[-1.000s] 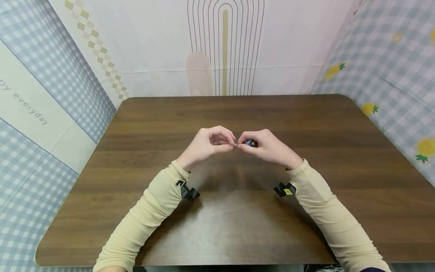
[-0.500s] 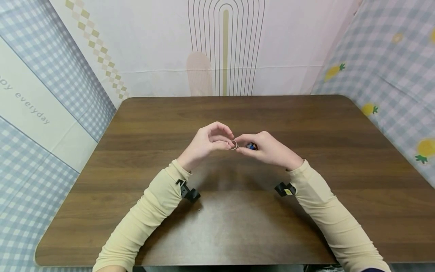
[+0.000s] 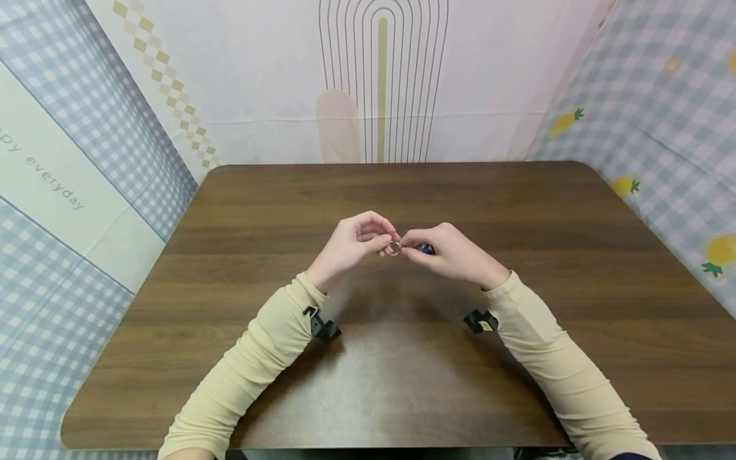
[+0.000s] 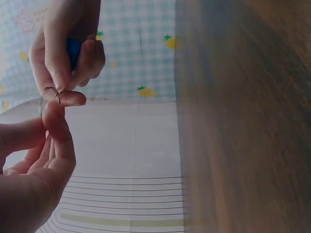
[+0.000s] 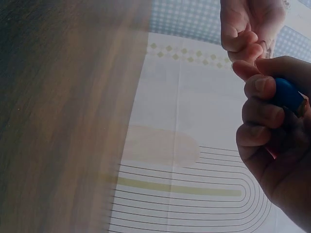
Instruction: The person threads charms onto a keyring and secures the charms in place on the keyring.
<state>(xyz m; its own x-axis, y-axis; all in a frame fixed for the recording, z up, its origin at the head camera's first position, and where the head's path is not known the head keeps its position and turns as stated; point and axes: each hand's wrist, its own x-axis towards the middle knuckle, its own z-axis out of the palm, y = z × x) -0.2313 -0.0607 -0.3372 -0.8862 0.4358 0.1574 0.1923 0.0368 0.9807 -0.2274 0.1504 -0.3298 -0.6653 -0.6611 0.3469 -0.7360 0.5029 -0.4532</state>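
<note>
A keychain is held between both hands above the table. Its metal key ring (image 3: 393, 254) lies at the left fingertips, and in the left wrist view the ring (image 4: 58, 98) spans the gap between the two hands. My left hand (image 3: 351, 248) pinches the ring's edge between thumb and index finger. With thumb and index finger, my right hand (image 3: 454, 254) pinches the keychain where the ring joins it. A blue charm (image 5: 288, 94) sits inside the right palm, partly covered by curled fingers. The ring is mostly hidden in the right wrist view.
A brown wooden table (image 3: 368, 383) lies beneath the hands. Behind it hangs a white patterned cloth (image 3: 259, 76), with checked blue cloth at both sides. A small black camera is strapped to each sleeved wrist.
The ring, hidden by fingers a second ago, came into view and tilted slightly. The left thumb and fingers shifted their place on it. The right hand stayed almost still.
</note>
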